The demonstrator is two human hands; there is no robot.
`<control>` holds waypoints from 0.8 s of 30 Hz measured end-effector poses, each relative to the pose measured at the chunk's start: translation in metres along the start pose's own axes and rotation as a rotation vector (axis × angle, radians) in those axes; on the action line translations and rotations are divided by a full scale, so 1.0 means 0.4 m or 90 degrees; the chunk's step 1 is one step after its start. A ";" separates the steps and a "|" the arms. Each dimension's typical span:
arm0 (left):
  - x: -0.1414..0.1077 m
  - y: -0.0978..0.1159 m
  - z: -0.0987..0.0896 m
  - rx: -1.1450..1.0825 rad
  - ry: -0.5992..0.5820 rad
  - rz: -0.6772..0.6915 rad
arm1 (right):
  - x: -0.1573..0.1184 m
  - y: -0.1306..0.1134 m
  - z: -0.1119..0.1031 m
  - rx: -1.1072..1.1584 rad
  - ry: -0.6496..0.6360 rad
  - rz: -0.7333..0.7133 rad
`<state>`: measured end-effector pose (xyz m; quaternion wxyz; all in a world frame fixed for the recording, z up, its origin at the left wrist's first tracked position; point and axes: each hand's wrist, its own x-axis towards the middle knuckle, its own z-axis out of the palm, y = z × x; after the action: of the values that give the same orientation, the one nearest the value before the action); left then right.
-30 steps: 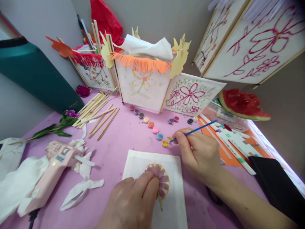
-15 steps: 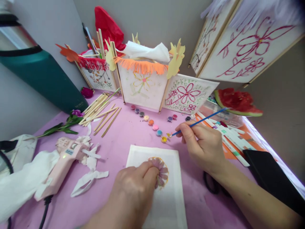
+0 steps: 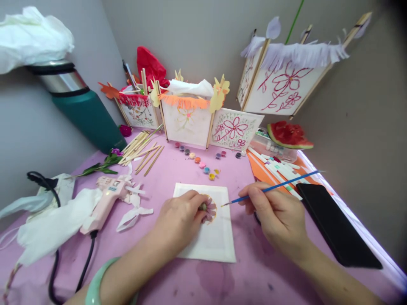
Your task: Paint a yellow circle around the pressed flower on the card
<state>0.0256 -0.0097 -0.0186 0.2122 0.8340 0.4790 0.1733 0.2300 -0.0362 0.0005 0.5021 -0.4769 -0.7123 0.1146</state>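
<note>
A white square panel [image 3: 219,245] lies flat on the purple table. On it is a purple flower [image 3: 210,210], face down or flat, with yellow-orange paint around its edge. My left hand [image 3: 182,214] is closed on the flower's centre, pinching it against the panel. Between the fingers of my right hand [image 3: 276,216] is a blue paintbrush [image 3: 270,188]. Its yellow-tipped bristles hover just right of the flower, over the panel; whether they touch cannot be told. Beyond the panel stand small open paint pots, among them a yellow pot [image 3: 212,176] and a blue pot [image 3: 207,170].
Painted lanterns [image 3: 187,127] stand at the back, with a purple-fringed lantern [image 3: 286,84] hanging at right. A pink glue gun [image 3: 106,199] and wooden sticks [image 3: 136,148] lie left. Markers [image 3: 282,169], a black phone-like slab [image 3: 337,224] and a green bottle [image 3: 89,114] flank the work.
My right hand has brought the brush from the yellow paint down toward the flower. The left hand still holds the flower. The view has shifted and takes in more of the table.
</note>
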 end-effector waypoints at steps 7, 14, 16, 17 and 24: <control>0.007 -0.004 -0.079 -0.061 -0.036 0.008 | -0.027 -0.004 0.009 0.043 -0.013 -0.015; 0.040 0.015 -0.141 -0.054 -0.149 0.143 | -0.045 -0.035 0.037 0.041 -0.101 -0.168; 0.047 0.014 -0.144 -0.048 -0.167 0.170 | -0.053 -0.040 0.050 0.020 -0.122 -0.197; 0.051 0.013 -0.146 -0.048 -0.176 0.178 | -0.057 -0.042 0.059 0.009 -0.136 -0.212; 0.078 0.002 -0.203 -0.007 -0.174 0.184 | -0.055 -0.081 0.082 -0.123 -0.156 -0.313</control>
<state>0.0013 0.0326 0.0534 0.2531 0.9086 0.3200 0.0895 0.1857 -0.0604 -0.0074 0.3773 -0.3178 -0.8696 -0.0219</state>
